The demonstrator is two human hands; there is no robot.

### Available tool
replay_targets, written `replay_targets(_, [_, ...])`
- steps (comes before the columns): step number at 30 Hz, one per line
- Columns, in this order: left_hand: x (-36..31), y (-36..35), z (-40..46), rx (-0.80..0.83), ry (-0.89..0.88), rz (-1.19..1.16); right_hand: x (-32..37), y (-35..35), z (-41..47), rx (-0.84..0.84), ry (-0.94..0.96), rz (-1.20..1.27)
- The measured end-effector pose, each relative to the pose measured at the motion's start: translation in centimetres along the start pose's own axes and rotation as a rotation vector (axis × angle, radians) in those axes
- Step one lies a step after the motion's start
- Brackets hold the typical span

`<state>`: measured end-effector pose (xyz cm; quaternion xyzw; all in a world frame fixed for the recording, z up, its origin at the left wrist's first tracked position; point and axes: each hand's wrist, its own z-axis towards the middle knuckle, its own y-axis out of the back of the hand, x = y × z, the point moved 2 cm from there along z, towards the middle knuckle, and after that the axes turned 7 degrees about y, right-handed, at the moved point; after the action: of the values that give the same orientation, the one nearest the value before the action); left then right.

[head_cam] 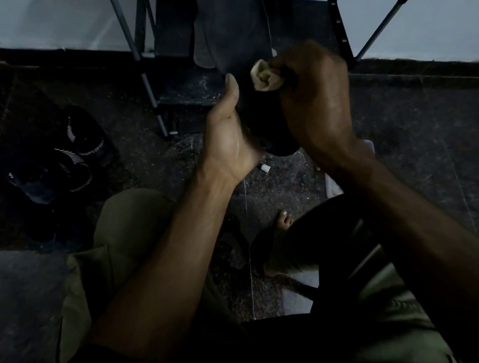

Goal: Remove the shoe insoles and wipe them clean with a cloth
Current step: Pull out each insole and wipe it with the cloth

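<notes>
One dark insole (233,35) upright between hands, heel end cupped by left hand (227,132). Right hand (311,92) fist-clenched round one cloth (264,75), pressed against insole. Two shoes (63,157) on floor, left.

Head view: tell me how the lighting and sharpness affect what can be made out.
Head view: dim and underexposed, with a bluish cast; the pale cloth gripped by the right hand is the brightest task item, while the dark insole held by the left hand nearly merges with the shoe rack behind; the black shoes on the floor are murky; the wide angle bows straight edges.
</notes>
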<state>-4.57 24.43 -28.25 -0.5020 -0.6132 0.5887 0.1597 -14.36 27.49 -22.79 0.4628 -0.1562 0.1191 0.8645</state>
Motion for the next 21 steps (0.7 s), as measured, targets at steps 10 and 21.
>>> replay_targets(10, [0.4, 0.1, 0.3, 0.011, -0.01, -0.011, -0.1, 0.2, 0.9, -0.018, 0.036, -0.037])
replay_targets(21, [0.1, 0.4, 0.3, -0.041, -0.018, -0.013, 0.7, -0.2, 1.0, 0.035, 0.112, 0.014])
